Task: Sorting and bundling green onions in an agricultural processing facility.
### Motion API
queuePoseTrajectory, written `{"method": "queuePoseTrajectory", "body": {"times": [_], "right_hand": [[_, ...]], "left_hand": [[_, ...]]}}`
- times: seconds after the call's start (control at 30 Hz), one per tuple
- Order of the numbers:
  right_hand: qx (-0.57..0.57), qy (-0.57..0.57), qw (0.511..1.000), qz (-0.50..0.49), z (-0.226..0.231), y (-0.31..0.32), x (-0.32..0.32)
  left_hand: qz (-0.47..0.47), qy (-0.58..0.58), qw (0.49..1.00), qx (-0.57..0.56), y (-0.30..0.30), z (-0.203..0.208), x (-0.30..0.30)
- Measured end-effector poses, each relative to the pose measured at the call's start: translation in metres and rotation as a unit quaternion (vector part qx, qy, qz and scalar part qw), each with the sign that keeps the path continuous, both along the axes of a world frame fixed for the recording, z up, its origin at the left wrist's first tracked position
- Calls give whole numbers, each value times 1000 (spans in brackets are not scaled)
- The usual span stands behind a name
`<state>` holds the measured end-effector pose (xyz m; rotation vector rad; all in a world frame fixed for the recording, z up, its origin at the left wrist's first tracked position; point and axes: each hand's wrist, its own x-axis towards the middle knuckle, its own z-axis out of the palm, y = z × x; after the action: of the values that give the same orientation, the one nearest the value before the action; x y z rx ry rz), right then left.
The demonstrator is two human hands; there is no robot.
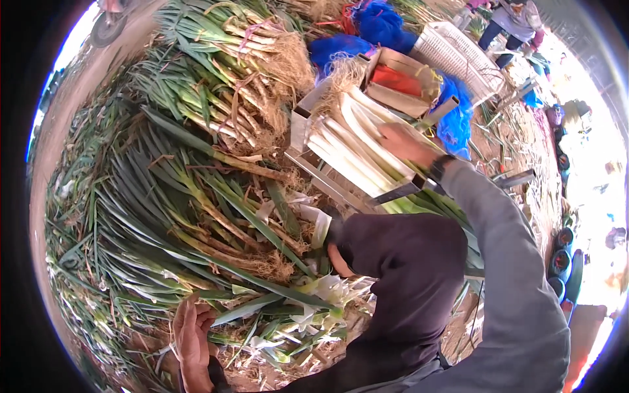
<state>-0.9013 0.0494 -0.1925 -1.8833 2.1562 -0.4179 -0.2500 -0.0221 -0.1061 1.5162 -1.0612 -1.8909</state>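
Several leeks (344, 147) lie in one metal frame (298, 133) under one right hand (405, 143).

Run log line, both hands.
Right hand: on long white stalks | stalks: in silver metal frame | left hand: near flat green leaves

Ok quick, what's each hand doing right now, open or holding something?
Left hand: loosely open, nothing visibly held, near green leaves.
Right hand: on white stalks; grip can't be told.
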Motion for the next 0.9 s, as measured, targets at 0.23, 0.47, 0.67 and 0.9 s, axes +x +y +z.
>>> {"method": "queuePoseTrajectory", "body": {"times": [0.23, 0.47, 0.67, 0.9], "right_hand": [[-114, 71, 990, -34, -8, 17, 10], [-48, 57, 997, 10, 51, 103, 59], [64, 68, 996, 8, 60, 103, 57], [81, 28, 992, 97, 35, 64, 37]], "left_hand": [[-15, -15, 999, -25, 2, 1, -8], [-23, 6, 999, -41, 17, 10, -2], [-20, 10, 999, -45, 25, 20, 3], [-26, -5, 999, -45, 26, 12, 8]]}}
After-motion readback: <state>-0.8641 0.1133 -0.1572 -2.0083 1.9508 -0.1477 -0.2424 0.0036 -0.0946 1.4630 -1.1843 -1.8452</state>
